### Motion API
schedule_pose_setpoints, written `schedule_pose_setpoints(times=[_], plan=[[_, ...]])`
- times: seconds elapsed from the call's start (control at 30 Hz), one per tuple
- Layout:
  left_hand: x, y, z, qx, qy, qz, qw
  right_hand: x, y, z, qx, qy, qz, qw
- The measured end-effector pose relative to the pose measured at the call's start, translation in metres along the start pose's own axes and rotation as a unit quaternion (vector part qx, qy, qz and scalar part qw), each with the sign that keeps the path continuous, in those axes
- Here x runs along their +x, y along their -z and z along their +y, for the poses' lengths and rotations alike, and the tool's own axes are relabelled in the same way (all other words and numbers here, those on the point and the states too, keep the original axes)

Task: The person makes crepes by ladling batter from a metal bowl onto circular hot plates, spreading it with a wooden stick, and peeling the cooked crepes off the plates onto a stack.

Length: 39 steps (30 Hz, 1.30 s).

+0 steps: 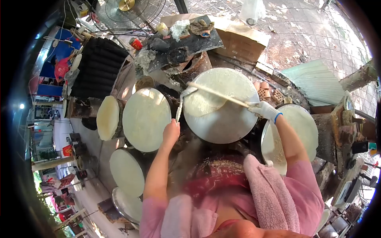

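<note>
Left hand (171, 132) grips a whitish handle (179, 108), right hand (263, 110) seemingly closed round a stick (219, 95).

The big round metal plate (237, 125) has a thin, pale, wet-looking layer (204, 104) on it, mostly on the far left part. The next plate (147, 121) to the left and the side plate (303, 129) to the right look pale on top too. Behind the big one, a dark, messy tabletop (208, 42) holds a crumpled clear bag (180, 28), some dirty gloves (201, 28) and a dark lump (178, 54)

They wear a pink shirt (307, 196), pale towel (274, 194), blue-cuffed white glove (267, 110) and apparently a red apron (212, 180).
</note>
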<state>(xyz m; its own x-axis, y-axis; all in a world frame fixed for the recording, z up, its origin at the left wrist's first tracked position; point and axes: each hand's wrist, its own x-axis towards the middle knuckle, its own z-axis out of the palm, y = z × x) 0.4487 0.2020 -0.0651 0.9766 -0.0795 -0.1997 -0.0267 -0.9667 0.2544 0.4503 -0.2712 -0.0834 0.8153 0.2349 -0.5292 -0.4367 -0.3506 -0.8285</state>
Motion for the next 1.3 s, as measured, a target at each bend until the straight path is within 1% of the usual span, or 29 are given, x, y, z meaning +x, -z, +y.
schedule_pose_setpoints(times=[0.1,0.17,0.2,0.27,0.33,0.37,0.4,0.43,0.47,0.5,0.53,0.6,0.67,0.7,0.73,0.77,0.8,0.83,0.87,0.93,0.97,1.0,1.07,1.1,1.13,1.2,1.23,1.27,1.3], plan=[[-0.027,0.012,-0.011,0.048,-0.014,-0.045,0.998,-0.01,-0.019,-0.019,-0.005,-0.059,-0.106,0.993],[-0.056,0.022,-0.017,0.047,-0.037,-0.074,0.995,-0.029,-0.025,-0.014,0.007,-0.094,-0.126,0.988],[-0.071,0.027,-0.017,0.046,-0.029,-0.097,0.994,-0.043,-0.031,-0.009,0.013,-0.114,-0.136,0.984],[-0.096,0.029,-0.017,0.045,-0.017,-0.14,0.989,-0.075,-0.046,0.002,0.058,-0.134,-0.131,0.981],[-0.12,0.011,-0.029,0.006,-0.047,-0.167,0.985,-0.112,-0.074,0.013,0.124,-0.167,-0.064,0.976],[-0.127,0.006,-0.029,-0.01,-0.057,-0.186,0.981,-0.136,-0.095,-0.001,0.263,-0.142,-0.068,0.952],[-0.133,-0.002,-0.032,-0.021,-0.059,-0.197,0.978,-0.158,-0.119,-0.013,0.396,-0.112,-0.067,0.909],[-0.131,-0.009,-0.041,-0.078,-0.107,-0.201,0.971,-0.164,-0.151,0.002,0.535,-0.105,-0.074,0.835],[-0.129,-0.012,-0.051,-0.134,-0.155,-0.206,0.957,-0.156,-0.191,0.016,0.568,-0.121,-0.018,0.814],[-0.119,0.0,-0.051,-0.18,-0.136,-0.235,0.946,-0.139,-0.225,0.021,0.588,-0.107,0.013,0.802],[-0.107,0.028,-0.046,-0.222,-0.151,-0.246,0.931,-0.126,-0.256,0.016,0.605,-0.093,0.043,0.789],[-0.099,0.042,-0.053,-0.317,-0.186,-0.116,0.923,-0.095,-0.289,-0.026,0.586,-0.051,-0.035,0.808],[-0.096,0.065,-0.062,-0.371,-0.129,-0.072,0.917,-0.044,-0.346,-0.063,0.49,-0.096,0.115,0.859],[-0.091,0.072,-0.073,-0.377,-0.113,-0.055,0.918,-0.025,-0.37,-0.08,0.447,-0.103,0.14,0.877],[-0.09,0.08,-0.081,-0.395,-0.135,-0.014,0.909,-0.009,-0.388,-0.092,0.401,-0.108,0.165,0.894],[-0.089,0.082,-0.096,-0.426,-0.119,-0.033,0.896,0.013,-0.405,-0.088,0.296,-0.127,0.229,0.919],[-0.088,0.083,-0.113,-0.458,-0.102,-0.052,0.882,0.036,-0.421,-0.072,0.185,-0.143,0.29,0.928],[-0.089,0.082,-0.127,-0.469,-0.101,-0.062,0.875,0.054,-0.432,-0.044,0.038,-0.136,0.372,0.917],[-0.091,0.078,-0.141,-0.462,-0.113,-0.053,0.878,0.048,-0.432,-0.044,0.07,-0.164,0.383,0.906],[-0.101,0.069,-0.165,-0.447,-0.136,-0.04,0.883,0.012,-0.424,-0.056,0.031,-0.179,0.45,0.874],[-0.109,0.068,-0.171,-0.459,-0.098,-0.052,0.881,-0.001,-0.415,-0.054,0.078,-0.195,0.45,0.868],[-0.115,0.065,-0.178,-0.465,-0.094,-0.061,0.878,-0.004,-0.409,-0.032,0.044,-0.196,0.476,0.857],[-0.125,0.059,-0.189,-0.474,-0.083,-0.077,0.873,-0.018,-0.389,-0.031,0.212,-0.204,0.448,0.844],[-0.131,0.062,-0.186,-0.495,-0.067,-0.081,0.862,-0.02,-0.386,-0.031,0.242,-0.167,0.464,0.836],[-0.137,0.061,-0.185,-0.49,-0.057,-0.081,0.866,-0.032,-0.384,-0.049,0.246,-0.156,0.432,0.853],[-0.145,0.059,-0.181,-0.477,-0.039,-0.077,0.875,-0.038,-0.397,-0.057,0.1,-0.126,0.394,0.905],[-0.148,0.057,-0.175,-0.499,-0.012,-0.083,0.862,-0.037,-0.408,-0.037,-0.105,-0.107,0.382,0.912],[-0.15,0.063,-0.163,-0.517,0.004,-0.099,0.85,-0.039,-0.405,-0.035,-0.129,-0.165,0.326,0.922],[-0.154,0.072,-0.15,-0.535,0.021,-0.114,0.837,-0.047,-0.396,-0.03,-0.138,-0.182,0.351,0.908]])
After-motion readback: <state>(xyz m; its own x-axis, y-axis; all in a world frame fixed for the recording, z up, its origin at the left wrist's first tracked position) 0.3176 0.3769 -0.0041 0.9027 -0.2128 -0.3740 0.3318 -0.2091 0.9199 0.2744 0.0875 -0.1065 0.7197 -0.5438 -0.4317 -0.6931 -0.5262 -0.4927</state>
